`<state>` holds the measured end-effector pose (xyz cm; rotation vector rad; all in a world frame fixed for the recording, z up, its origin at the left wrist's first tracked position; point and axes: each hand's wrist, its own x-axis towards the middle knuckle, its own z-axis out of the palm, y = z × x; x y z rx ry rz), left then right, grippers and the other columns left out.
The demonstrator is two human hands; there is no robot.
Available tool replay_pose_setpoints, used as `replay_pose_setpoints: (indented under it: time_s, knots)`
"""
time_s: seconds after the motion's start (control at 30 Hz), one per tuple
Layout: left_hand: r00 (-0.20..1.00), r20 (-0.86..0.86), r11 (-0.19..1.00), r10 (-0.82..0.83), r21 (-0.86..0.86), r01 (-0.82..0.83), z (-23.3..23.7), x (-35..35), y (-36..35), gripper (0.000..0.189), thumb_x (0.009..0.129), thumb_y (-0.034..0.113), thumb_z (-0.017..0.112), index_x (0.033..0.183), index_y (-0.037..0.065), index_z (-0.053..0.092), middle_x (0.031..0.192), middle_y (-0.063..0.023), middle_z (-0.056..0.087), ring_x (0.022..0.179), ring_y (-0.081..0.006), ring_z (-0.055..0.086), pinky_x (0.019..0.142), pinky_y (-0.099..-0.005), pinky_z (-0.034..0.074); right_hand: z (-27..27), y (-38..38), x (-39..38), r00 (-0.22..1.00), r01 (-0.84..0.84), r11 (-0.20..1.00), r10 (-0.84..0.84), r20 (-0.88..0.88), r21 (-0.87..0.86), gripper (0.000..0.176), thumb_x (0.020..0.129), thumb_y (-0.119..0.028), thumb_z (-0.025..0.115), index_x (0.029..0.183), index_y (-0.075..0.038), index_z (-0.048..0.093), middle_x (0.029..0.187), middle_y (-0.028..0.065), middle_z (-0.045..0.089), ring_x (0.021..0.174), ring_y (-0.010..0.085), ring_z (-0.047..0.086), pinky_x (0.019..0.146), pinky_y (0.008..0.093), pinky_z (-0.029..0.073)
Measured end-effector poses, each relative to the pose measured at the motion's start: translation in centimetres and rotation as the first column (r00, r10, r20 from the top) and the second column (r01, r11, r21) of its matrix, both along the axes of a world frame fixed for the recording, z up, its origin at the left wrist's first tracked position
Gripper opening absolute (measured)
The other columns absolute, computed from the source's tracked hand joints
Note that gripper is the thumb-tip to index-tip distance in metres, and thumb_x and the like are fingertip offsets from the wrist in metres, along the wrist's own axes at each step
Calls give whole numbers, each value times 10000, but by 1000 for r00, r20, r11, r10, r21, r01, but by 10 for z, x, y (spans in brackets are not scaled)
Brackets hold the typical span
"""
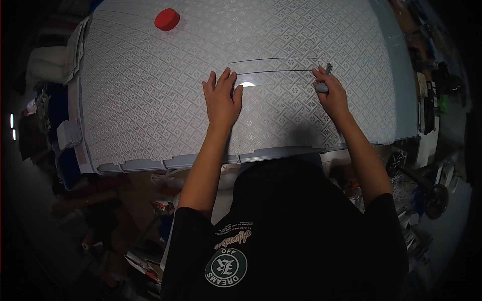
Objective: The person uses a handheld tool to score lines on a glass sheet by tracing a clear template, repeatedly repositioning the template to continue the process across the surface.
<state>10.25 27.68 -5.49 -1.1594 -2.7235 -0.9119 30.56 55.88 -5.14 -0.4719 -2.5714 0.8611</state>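
Two hands were down on the cloth (pixel 150 100). My left hand (pixel 221 100) lay flat and unclenched, fingers spread, grasping nothing and only pressing where the left end of the clear ruler (pixel 276 65) began. How much of the ruler sat under my palm I could not tell. My right hand (pixel 332 98) was clenched round a grey tool (pixel 324 83), its tip just beyond my knuckles at the ruler's right end. The worst risk, as I judged it, was the ruler pivoting. It was pinned at one end only, well apart from the tool, so a sideways push from my right hand could have swung the free end and spoiled the line. Clear plastic on smooth woven cloth would have slid easily. The cloth itself could have rucked ahead of the tool, since nothing weighed it down between my two hands. I could not make out whether the tip was a blade or a marker. If it was a blade, it could have ridden up over the ruler's edge towards my left fingertips. A glare spot just beside those fingers could also have hidden the edge from me. The red disc (pixel 167 19) lay far beyond my left hand, well apart, and threatened nothing.
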Motion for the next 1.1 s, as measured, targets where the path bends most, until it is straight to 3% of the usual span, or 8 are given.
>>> replay_pose_setpoints:
  time_s: [0.53, 0.73, 0.8, 0.83, 0.87, 0.93, 1.03, 1.1]
  knots:
    - [1000, 6, 1000, -4, 4, 4, 2, 0, 1, 408, 943, 222, 716, 1324, 83, 677, 1501, -96, 591, 1452, -495, 393, 1214, -668, 222, -1, 1, -1, 1000, -4, 1000, 3, -30, -3, 168, 913, -46, 718, 1043, -47, 612, 1288, 84, 737, 1309, 321, 628, 1023, 432, 526]
    - [996, -83, 1000, 16, -14, -17, 16, -5, 11, 328, 917, 226, 732, 1208, 76, 723, 1387, -120, 642, 1365, -470, 464, 1199, -667, 246, -3, 2, -1, 999, -16, 1000, 15, -41, -19, 153, 903, -32, 714, 1022, -46, 618, 1288, 93, 733, 1312, 326, 621, 1011, 446, 528]
    - [982, -187, 994, -30, -112, 9, 25, -9, 24, 274, 876, 210, 754, 1097, 49, 737, 1320, -130, 659, 1272, -453, 511, 1174, -627, 305, -3, 2, 0, 1000, 0, 999, -1, -29, -35, 174, 886, -17, 715, 1044, -46, 649, 1252, 120, 735, 1303, 324, 625, 1001, 443, 534]
    - [984, -159, 997, -76, -45, 70, 27, -16, 33, 236, 833, 193, 772, 992, 26, 723, 1221, -131, 671, 1178, -423, 557, 1062, -577, 430, -4, 1, -1, 999, -3, 999, 1, -35, -36, 174, 886, -17, 715, 1044, -46, 649, 1252, 120, 735, 1303, 324, 625, 1001, 443, 534]
    - [984, -164, 997, -72, -44, 66, 28, -18, 43, 236, 833, 193, 772, 992, 26, 723, 1221, -131, 671, 1178, -423, 557, 1062, -577, 430, -4, 1, -1, 999, -1, 1000, 0, -41, -24, 218, 880, -13, 716, 1089, -50, 666, 1249, 125, 732, 1301, 325, 625, 999, 441, 535]
    - [989, 55, 982, -134, -127, 140, 34, -14, 70, 244, 821, 199, 783, 986, 27, 730, 1103, -132, 683, 1111, -378, 591, 918, -483, 525, -5, 4, -1, 999, -8, 1000, 7, -49, -4, 266, 874, -9, 718, 1134, -55, 683, 1246, 129, 730, 1298, 325, 626, 996, 439, 536]
    - [975, 36, 960, -217, -170, 220, 40, 5, 118, 379, 796, 281, 815, 1071, 41, 715, 1079, -137, 655, 1108, -371, 599, 880, -470, 548, -11, 5, -1, 999, -7, 1000, 7, -45, -8, 363, 876, -17, 722, 1233, -68, 684, 1246, 125, 730, 1266, 328, 642, 993, 436, 535]
    - [971, -13, 936, -239, -269, 227, 49, 18, 141, 571, 775, 389, 840, 1206, 59, 662, 1147, -160, 631, 1121, -376, 600, 874, -473, 557, -11, 5, -2, 999, 11, 1000, -10, -41, 29, 405, 884, -44, 734, 1283, -80, 676, 1245, 128, 730, 1200, 336, 667, 985, 438, 536]
